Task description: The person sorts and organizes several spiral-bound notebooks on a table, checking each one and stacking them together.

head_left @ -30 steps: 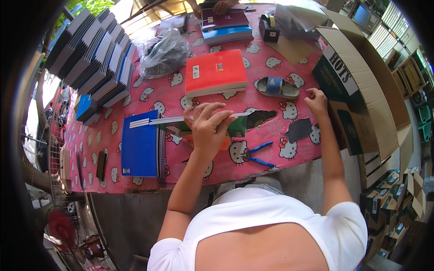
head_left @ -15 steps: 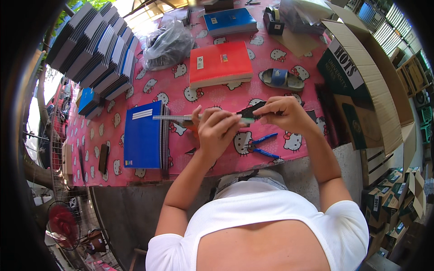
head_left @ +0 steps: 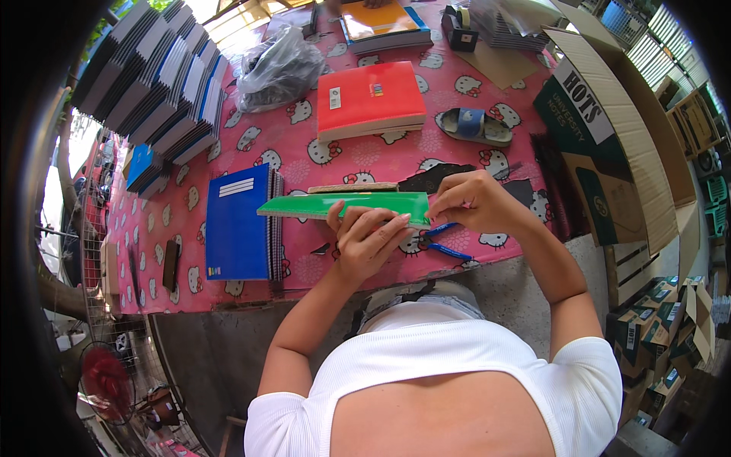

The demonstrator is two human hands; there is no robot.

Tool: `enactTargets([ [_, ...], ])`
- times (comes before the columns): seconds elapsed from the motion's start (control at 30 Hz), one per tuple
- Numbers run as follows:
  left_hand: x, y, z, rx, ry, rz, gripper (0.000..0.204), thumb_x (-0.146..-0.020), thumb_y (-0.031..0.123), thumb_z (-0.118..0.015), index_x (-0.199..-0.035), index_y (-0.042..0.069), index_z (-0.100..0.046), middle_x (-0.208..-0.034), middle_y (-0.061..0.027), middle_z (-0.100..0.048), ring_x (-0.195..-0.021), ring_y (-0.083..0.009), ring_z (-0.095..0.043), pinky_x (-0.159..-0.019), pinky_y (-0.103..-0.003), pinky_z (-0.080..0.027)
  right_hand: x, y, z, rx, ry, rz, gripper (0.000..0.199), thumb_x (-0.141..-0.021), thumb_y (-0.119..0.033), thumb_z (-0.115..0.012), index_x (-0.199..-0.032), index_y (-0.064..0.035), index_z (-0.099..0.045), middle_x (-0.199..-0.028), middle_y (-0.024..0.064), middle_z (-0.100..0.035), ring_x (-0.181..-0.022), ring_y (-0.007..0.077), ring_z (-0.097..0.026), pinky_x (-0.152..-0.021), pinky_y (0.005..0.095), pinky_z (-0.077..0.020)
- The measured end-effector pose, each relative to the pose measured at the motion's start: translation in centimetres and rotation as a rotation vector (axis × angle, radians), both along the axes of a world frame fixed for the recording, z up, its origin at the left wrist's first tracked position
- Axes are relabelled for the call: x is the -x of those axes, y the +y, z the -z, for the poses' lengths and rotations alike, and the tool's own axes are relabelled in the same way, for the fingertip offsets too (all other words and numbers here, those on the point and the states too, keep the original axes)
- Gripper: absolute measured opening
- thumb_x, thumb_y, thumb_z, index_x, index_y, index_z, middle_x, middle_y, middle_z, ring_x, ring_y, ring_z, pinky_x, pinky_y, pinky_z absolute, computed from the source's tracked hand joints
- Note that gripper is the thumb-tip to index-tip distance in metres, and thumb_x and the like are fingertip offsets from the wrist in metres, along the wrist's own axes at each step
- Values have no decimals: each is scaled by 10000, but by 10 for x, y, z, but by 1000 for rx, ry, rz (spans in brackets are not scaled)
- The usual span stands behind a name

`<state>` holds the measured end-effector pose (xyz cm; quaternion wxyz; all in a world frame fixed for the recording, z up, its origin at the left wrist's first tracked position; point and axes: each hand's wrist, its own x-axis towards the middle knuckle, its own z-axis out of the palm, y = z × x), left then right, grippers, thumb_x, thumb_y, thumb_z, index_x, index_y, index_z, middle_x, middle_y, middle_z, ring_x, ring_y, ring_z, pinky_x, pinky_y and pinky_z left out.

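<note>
A green notebook (head_left: pixel 350 202) is held above the near part of the table, tilted so its cover shows as a narrow slanting band. My left hand (head_left: pixel 365 242) grips its near, bound edge, fingers curled over it. At the notebook's right end my right hand (head_left: pixel 478 202) is closed in a pinch; what its fingertips hold is too small to make out. Blue-handled pliers (head_left: pixel 451 251) lie just below, partly covered by the notebook. Behind it are a wooden strip (head_left: pixel 352 187) and a dark flat piece (head_left: pixel 434 178). Blue spiral notebooks (head_left: pixel 237 221) are stacked to the left.
Beyond lie a red notebook stack (head_left: pixel 371 97) and a slipper (head_left: pixel 476 126). Tall notebook stacks (head_left: pixel 156 84) and a plastic bag (head_left: pixel 278 72) stand far left. An open carton (head_left: pixel 609 137) is at the right. Another person's hand touches an orange notebook (head_left: pixel 377 19) at the far edge.
The green notebook has turned from nearly edge-on to showing its green cover. My right hand stays by its right end. At the far edge, an orange notebook now lies on the blue stack.
</note>
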<state>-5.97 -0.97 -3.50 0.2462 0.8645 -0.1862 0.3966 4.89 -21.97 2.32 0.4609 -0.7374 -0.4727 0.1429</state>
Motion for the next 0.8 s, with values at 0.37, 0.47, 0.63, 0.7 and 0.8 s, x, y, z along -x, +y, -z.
enactTargets([
  [0.37,-8,2,-1,-23,-27,9,286,-692,227,-787,-968,179,-730,-851,50,-628,-814,-132,-545,-999,-379,-243,-3,-2,-4,9,-33,10,201,-710,56,-723,-886,-43,-725,-801,69,-658,-717,167,-650,-622,280,-504],
  [0.47,-9,2,-1,-24,-26,4,288,-688,223,-791,-966,179,-730,-853,49,-628,-815,-132,-547,-987,-377,-249,-5,-2,-4,7,5,11,197,-719,46,-723,-894,-42,-723,-802,71,-660,-715,166,-647,-622,282,-499],
  [0.63,-11,-1,-7,-18,-21,3,271,-644,172,-816,-905,162,-741,-836,39,-648,-802,-139,-558,-947,-369,-292,-5,-4,-8,0,29,-12,175,-718,37,-710,-879,-31,-714,-760,89,-653,-679,200,-621,-618,313,-476],
  [0.7,-14,1,-8,15,-14,-2,261,-655,197,-816,-901,163,-736,-827,42,-643,-787,-137,-552,-944,-363,-281,-2,-4,-9,23,15,7,179,-721,28,-710,-891,-26,-708,-757,95,-651,-678,206,-620,-621,315,-477],
  [0.8,-26,-2,-13,88,14,-25,250,-659,227,-821,-883,161,-730,-805,40,-639,-760,-137,-548,-932,-352,-274,2,-3,-9,72,61,103,191,-742,44,-681,-926,-8,-683,-768,98,-651,-690,199,-629,-628,306,-486],
])
